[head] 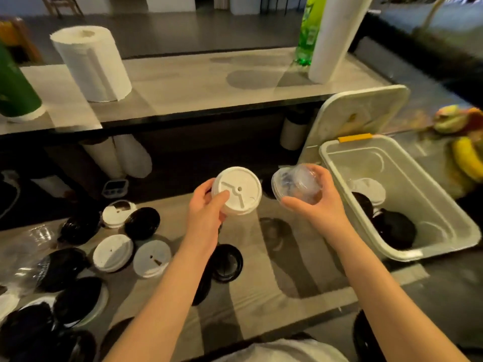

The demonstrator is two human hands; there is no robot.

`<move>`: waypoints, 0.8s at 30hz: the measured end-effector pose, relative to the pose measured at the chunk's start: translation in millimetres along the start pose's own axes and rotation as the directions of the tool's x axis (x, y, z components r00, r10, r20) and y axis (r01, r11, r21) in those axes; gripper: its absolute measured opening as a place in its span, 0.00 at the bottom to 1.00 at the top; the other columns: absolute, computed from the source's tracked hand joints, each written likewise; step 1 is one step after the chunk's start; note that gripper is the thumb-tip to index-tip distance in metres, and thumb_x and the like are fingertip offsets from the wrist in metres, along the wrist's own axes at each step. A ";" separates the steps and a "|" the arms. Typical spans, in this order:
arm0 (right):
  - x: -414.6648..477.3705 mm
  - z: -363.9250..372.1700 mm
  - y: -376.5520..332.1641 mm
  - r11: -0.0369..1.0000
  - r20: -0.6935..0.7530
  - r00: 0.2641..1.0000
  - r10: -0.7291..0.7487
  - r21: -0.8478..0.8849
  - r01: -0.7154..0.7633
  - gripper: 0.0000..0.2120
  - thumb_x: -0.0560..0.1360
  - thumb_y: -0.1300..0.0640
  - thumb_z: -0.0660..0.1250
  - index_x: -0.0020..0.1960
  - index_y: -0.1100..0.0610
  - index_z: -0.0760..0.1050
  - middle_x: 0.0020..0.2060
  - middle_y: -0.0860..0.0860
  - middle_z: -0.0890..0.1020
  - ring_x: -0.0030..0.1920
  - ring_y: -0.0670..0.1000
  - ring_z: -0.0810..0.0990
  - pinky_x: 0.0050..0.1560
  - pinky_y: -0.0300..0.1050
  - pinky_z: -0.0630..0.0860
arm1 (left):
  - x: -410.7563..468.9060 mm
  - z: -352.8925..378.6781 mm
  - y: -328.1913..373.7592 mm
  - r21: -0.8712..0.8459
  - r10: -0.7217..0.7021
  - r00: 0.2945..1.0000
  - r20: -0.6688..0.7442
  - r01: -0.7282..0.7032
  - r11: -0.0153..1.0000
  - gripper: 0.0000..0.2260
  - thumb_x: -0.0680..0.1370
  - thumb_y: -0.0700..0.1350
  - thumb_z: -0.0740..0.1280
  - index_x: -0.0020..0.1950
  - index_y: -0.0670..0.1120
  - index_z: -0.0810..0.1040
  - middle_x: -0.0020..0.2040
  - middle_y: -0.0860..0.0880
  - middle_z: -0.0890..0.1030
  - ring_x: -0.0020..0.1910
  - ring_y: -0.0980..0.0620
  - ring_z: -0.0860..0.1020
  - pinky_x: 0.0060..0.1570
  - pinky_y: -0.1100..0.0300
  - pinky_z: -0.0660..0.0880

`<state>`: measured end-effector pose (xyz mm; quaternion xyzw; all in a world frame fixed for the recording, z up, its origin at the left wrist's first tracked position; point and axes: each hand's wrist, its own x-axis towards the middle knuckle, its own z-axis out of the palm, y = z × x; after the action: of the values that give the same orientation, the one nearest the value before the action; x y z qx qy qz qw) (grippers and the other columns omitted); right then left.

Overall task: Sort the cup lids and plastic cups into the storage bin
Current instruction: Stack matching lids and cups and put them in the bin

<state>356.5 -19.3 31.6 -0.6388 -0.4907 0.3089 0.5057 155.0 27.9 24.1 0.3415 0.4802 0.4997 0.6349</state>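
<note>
Left hand (206,212) grips white lid (236,190), thumb on its top. Right hand (317,199) curls round clear plastic cup (296,184). Storage bin (428,212) just right of it.

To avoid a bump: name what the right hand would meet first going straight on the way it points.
Probably the white lid held by the left hand; the right hand, gripping a clear lid, points leftward at it. Depth is unclear.
</note>
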 end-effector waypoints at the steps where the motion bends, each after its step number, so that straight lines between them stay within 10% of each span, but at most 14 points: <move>1: 1.0 -15.6 1.4 1.000 -0.027 1.000 0.001 -0.003 -0.001 0.32 0.65 0.59 0.78 0.63 0.47 0.66 0.56 0.37 0.72 0.56 0.35 0.74 0.49 0.28 0.72 | -0.7 15.7 -3.0 0.008 -0.007 1.000 0.023 0.007 1.000 0.14 0.77 0.38 0.64 0.62 0.49 0.71 0.56 0.49 0.78 0.56 0.50 0.77 0.53 0.54 0.76; 12: 62.1 -157.8 56.5 0.987 -0.112 0.987 0.114 -0.099 -0.125 0.32 0.68 0.58 0.76 0.65 0.49 0.63 0.57 0.43 0.70 0.59 0.49 0.71 0.59 0.45 0.71 | 7.5 141.7 -38.8 0.080 -0.040 0.996 0.086 0.033 0.996 0.15 0.77 0.38 0.63 0.63 0.47 0.72 0.58 0.47 0.78 0.56 0.50 0.77 0.49 0.58 0.76; 24: 147.8 -142.8 119.9 0.892 0.252 0.959 0.132 -0.451 -0.004 0.41 0.63 0.56 0.79 0.70 0.58 0.61 0.67 0.55 0.68 0.66 0.55 0.69 0.58 0.39 0.64 | 11.2 189.5 -58.6 0.079 -0.002 0.997 -0.072 0.008 0.997 0.16 0.78 0.38 0.63 0.65 0.47 0.71 0.58 0.48 0.77 0.56 0.51 0.77 0.48 0.60 0.76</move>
<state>569.8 69.7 -24.7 -0.7051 -0.5911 0.2918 0.2612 353.7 31.7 25.5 0.3468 0.5230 0.4908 0.6044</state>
